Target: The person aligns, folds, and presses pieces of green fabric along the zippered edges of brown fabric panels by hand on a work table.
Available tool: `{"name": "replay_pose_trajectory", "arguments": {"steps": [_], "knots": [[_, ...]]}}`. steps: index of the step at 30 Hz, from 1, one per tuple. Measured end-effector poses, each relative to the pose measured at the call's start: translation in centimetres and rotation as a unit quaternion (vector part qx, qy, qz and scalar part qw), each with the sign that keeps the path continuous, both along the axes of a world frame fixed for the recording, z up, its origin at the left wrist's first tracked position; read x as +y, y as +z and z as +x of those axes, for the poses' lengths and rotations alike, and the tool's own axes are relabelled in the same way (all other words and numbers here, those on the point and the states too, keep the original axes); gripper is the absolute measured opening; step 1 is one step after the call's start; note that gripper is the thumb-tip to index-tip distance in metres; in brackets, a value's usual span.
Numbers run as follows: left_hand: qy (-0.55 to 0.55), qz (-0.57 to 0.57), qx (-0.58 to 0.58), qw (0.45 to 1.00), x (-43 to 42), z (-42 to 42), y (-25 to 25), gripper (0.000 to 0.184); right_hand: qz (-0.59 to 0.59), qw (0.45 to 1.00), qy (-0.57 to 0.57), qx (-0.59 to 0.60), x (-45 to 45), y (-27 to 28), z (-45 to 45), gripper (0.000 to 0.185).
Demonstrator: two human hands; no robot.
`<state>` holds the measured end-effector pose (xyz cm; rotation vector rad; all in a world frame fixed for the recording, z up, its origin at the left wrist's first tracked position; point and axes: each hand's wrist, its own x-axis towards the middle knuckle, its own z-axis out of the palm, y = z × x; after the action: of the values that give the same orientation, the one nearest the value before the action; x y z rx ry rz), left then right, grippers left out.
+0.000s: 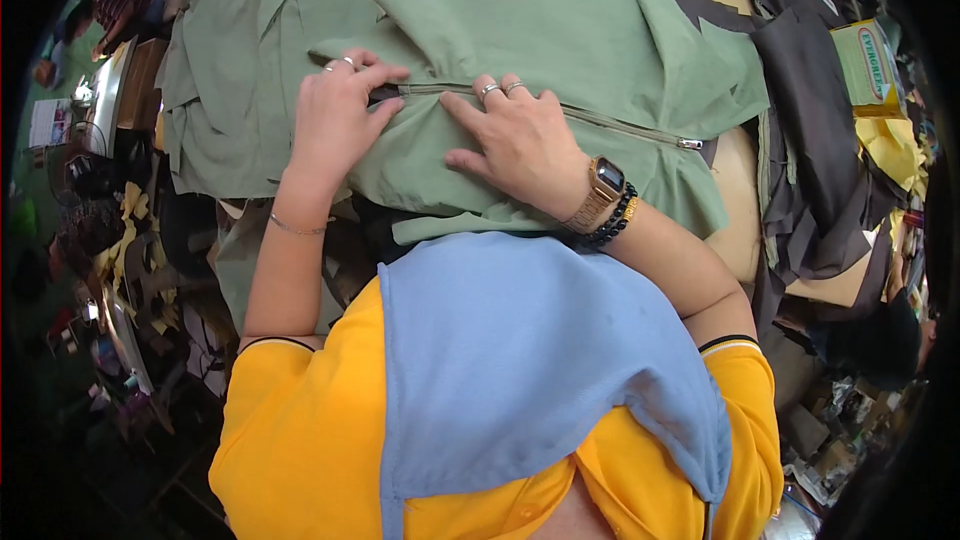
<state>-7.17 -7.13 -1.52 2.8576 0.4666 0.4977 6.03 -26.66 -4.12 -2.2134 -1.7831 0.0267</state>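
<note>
A green garment piece [520,10] with a long zipper [620,127] lies spread in front of me. The metal zipper pull [690,144] is at the right end. My left hand [345,110] rests at the zipper's left end, thumb and index finger apart on either side of a dark gap in the cloth; its other fingers are curled and partly hidden. Spread flat, the fingers of my right hand [525,145] press on the cloth along the zipper, the index fingertip just below it. Neither hand visibly lifts anything.
Layered green fabric [230,90] lies at the left. Dark cloth [815,140] hangs at the right, beside a box marked EVERGREEN [868,65] and yellow material [890,150]. Scraps and clutter fill both sides. A person in a striped top [125,2] is far left.
</note>
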Motion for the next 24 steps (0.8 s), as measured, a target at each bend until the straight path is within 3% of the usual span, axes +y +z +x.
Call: {"name": "replay_pose_trajectory", "arguments": {"steps": [2, 5, 8, 9, 12, 15, 24], "knots": [[-0.03, -0.148, 0.029, 0.988, 0.9, 0.1, -0.2, 0.019, -0.011, 1.0, 0.006, 0.0, 0.3, 0.2, 0.1, 0.061], [0.002, -0.185, 0.075, 0.98, 0.9, 0.5, 0.2, 0.017, -0.011, 0.998, 0.05, 0.045, 1.7, -0.1, 0.4, 0.076], [0.009, -0.191, 0.016, 0.982, 1.7, 0.5, -2.5, 0.018, 0.084, 0.995, 0.054, 0.005, 1.9, -3.4, -0.4, 0.085], [0.006, -0.164, 0.007, 0.986, 2.0, 0.4, -2.9, 0.019, 0.035, 0.997, 0.066, 0.033, 1.7, -3.2, -0.2, 0.091], [0.002, -0.193, -0.041, 0.98, 2.3, 0.1, -3.9, 0.019, 0.058, 0.996, 0.05, 0.036, 0.2, -4.0, 0.2, 0.093], [0.021, -0.28, -0.028, 0.959, 2.4, 0.0, -4.2, 0.016, 0.034, 0.998, 0.01, 0.043, -3.5, -3.5, 1.5, 0.09], [-0.002, -0.298, -0.026, 0.954, 3.7, 0.2, -4.9, 0.021, -0.057, 0.981, -0.181, -0.039, -16.7, -1.9, 3.6, 0.092]]}}
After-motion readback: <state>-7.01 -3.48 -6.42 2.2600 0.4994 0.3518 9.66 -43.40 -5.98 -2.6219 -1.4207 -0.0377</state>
